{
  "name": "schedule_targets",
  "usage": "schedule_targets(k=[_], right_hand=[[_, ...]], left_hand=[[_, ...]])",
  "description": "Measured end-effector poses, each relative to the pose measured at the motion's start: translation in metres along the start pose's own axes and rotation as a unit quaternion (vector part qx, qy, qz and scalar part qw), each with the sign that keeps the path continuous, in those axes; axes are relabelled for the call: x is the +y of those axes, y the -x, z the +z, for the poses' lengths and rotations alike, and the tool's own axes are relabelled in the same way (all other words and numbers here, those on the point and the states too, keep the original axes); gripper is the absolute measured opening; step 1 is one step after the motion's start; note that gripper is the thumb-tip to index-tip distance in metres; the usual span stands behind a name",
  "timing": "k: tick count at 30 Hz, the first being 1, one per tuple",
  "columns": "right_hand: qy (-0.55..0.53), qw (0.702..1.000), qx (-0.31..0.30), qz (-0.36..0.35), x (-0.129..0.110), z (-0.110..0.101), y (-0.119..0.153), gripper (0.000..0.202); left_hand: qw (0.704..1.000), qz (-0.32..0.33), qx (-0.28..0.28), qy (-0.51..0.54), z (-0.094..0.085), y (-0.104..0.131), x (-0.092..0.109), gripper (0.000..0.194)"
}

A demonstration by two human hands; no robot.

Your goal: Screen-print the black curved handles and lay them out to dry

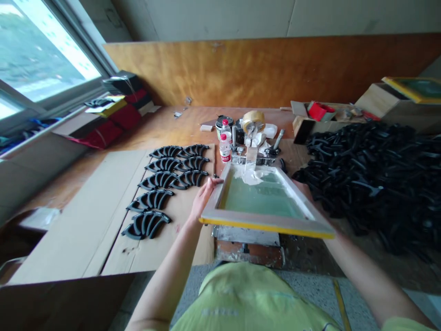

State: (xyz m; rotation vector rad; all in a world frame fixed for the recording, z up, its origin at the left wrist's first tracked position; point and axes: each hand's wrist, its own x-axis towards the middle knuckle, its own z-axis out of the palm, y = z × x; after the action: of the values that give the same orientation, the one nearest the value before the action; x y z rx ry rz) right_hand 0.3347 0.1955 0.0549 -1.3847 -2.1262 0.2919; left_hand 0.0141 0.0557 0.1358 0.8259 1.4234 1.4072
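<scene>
L hand (204, 198) holds left edge of mesh frame (258, 200), which is over metal plate (248, 236), btwn rows of black parts (156, 179) & black pile (367, 186). R hand (303, 189) is at right edge, mostly hidden; can't tell its grip.

Find the screen frame (262, 219) front and center, left hand (204, 195) on its left side, right hand (303, 188) on its right. Over to the left, see a cardboard sheet (99, 202) lying on the surface (165, 124), with rows of parts (156, 179) along its right half, doubled up side by side toward the back. On the right, run into a big heap (372, 179). Behind the frame, spot two bottles (225, 149), one behind the other, tape roll (253, 120) to their right. Behind the heap, see an open box (301, 126); farther right, a second frame (413, 89) on a carton (375, 101). Back left, notice stacked boxes (127, 110) by the window (44, 50).
</scene>
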Motion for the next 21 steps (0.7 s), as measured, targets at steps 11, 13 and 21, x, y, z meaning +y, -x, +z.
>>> schedule_targets(k=[11, 13, 21], right_hand=[[0.092, 0.973, -0.148, -0.154, -0.092, 0.055, -0.100, 0.028], [0.113, 0.965, -0.184, -0.150, -0.093, 0.060, -0.092, 0.017], [0.017, 0.893, -0.265, -0.363, -0.072, 0.034, -0.040, 0.017]], left_hand=[[0.987, -0.116, 0.017, -0.111, -0.017, 0.006, -0.126, 0.077], [0.987, -0.115, 0.012, -0.110, -0.019, 0.005, -0.131, 0.075], [0.986, -0.114, 0.026, -0.116, -0.018, 0.009, -0.133, 0.068]])
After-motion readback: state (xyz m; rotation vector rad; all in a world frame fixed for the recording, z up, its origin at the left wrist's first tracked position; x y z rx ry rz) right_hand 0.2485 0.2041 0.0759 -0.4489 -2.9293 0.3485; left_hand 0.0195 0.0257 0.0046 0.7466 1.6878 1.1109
